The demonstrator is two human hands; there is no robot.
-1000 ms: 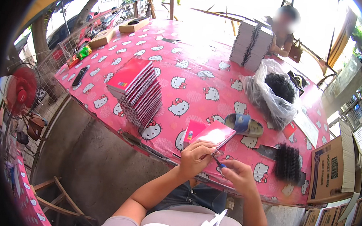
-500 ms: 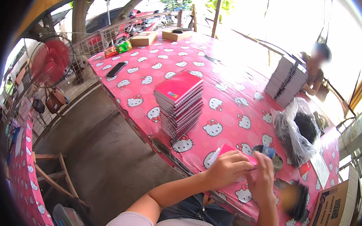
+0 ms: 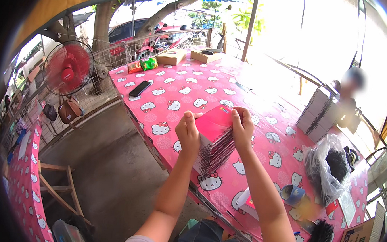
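Notebook (image 3: pixel 218 119), red-covered, sits on top of the stack (image 3: pixel 216 151) of spiral-bound ones near the tabletop's (image 3: pixel 182 82) near edge. Left hand (image 3: pixel 187 131) pinches its left edge, fingers closed on the cover; right hand (image 3: pixel 242 128) grips the right edge the same way. To seat it well, I judge both hands should keep it level and line its wire spine up with those beneath, so the stack does not lean. A phone (image 3: pixel 139 88) lies far left, a bag (image 3: pixel 330 167) of black coils right.

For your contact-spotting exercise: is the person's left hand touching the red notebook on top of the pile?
Touching. The head view shows the left hand gripping the red notebook by its near edge, with the right hand pinching the opposite edge.
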